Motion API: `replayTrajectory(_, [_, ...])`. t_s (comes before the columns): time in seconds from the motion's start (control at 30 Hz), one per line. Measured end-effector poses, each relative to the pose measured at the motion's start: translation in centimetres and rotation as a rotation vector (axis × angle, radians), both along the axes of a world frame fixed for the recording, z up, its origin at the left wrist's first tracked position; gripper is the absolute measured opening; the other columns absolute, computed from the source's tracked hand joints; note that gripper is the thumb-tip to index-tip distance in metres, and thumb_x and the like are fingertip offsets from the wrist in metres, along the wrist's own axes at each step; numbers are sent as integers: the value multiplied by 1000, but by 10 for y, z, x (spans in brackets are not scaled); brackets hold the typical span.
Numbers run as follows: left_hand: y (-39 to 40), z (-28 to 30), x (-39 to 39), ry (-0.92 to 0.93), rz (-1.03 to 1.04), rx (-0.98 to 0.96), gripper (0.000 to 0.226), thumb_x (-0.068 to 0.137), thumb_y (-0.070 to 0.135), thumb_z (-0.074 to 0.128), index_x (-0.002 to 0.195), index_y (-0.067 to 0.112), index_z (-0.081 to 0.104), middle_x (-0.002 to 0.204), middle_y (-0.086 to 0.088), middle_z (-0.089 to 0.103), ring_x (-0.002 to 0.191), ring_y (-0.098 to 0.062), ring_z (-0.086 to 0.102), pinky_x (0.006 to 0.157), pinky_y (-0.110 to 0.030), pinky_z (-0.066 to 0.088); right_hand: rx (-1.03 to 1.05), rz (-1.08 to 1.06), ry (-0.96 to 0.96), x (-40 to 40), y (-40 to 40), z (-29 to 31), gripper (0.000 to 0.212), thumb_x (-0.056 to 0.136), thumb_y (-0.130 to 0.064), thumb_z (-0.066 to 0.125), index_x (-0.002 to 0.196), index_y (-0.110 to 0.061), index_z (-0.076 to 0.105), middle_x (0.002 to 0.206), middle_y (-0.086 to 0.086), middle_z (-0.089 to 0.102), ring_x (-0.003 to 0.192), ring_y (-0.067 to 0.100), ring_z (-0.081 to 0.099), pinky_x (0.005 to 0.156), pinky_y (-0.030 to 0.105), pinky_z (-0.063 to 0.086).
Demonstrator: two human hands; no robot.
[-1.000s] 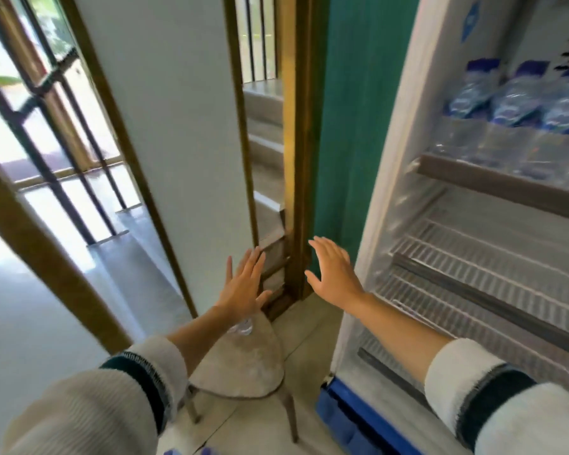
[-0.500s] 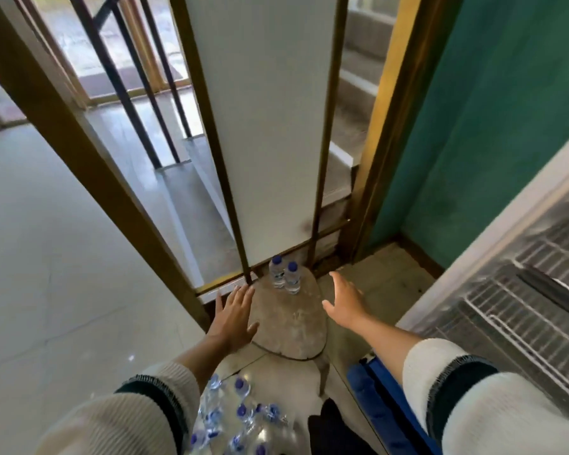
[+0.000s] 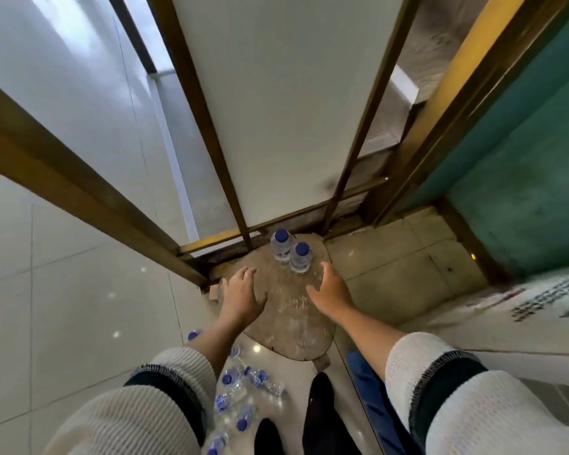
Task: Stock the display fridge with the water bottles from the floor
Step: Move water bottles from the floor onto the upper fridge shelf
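**Both hands empty, reaching for 2 bottles on the stool**

Nearest the camera: a loose pile of water bottles on the floor (image 3: 240, 399), blue caps, lying on their sides btwn the left sleeve and a dark trouser leg. None of these look handled yet, so plenty left to stock.

Next out: left hand (image 3: 242, 295) w/ fingers spread and relaxed, holding nothing, over the left edge of the worn stool (image 3: 293, 326). Right hand (image 3: 330, 292) likewise loose and empty, over the stool's right side, just short of the bottles.

Farther: two upright bottles (image 3: 291, 254) touching each other at the stool's far edge, near the brass door frame (image 3: 79, 188).

Fridge itself is barely in frame, only a white edge w/ print (image 3: 539, 307) at right; shelves not visible, so can't tell how much is stocked. Judgement: mid-task, pickup not yet made.
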State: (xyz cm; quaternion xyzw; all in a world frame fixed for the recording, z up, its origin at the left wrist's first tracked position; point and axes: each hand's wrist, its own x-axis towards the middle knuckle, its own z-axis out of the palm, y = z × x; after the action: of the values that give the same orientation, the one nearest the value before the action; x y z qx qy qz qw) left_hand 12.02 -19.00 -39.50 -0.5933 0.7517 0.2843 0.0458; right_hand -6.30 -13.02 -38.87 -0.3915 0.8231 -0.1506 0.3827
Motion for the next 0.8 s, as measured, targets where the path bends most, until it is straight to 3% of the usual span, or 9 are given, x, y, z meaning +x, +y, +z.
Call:
replayTrajectory(0.23, [-52,-51,-41,261,179,46,79,84,19,72,149,19,29,153,-4,35,141,-22,33,116,-43,31,-206,-54,-92,-5,-45,-53,82,79,-35,76,146,-22,32,146,1,45,132,21,44,107,40,43])
replayTrajectory(0.4, [-73,-66,-65,399,220,49,83,80,29,76,148,19,30,146,-4,46,133,-21,45,109,-43,40,-278,-78,-136,-5,-62,-70,66,83,-26,75,140,-17,42,136,2,54,124,18,51,95,21,39])
replayTrajectory(0.53, [-78,-74,-78,453,227,45,72,78,27,79,138,19,40,131,-1,58,120,-19,56,101,-39,48,-317,-63,-213,-15,-56,-79,62,83,-24,74,137,-21,44,132,-3,55,121,14,53,97,24,43])
replayTrajectory(0.63, [-74,-74,-83,515,288,41,56,80,18,77,126,22,46,118,2,60,110,-16,59,96,-34,48,-326,-91,-252,-31,-44,-84,63,81,-25,76,136,-21,44,128,-3,57,116,12,56,99,33,49])
replayTrajectory(0.73, [-62,-72,-83,534,347,51,57,80,18,77,127,23,45,122,0,59,112,-17,57,100,-41,47,-316,-111,-264,-48,-32,-79,62,80,-23,77,133,-18,46,121,0,59,110,13,58,97,36,50])
replayTrajectory(0.8, [-54,-66,-82,539,376,62,63,80,21,78,132,23,42,129,-2,56,118,-19,54,102,-41,45,-325,-125,-253,-55,-23,-72,61,81,-23,76,133,-17,47,121,1,59,109,13,57,95,30,50])
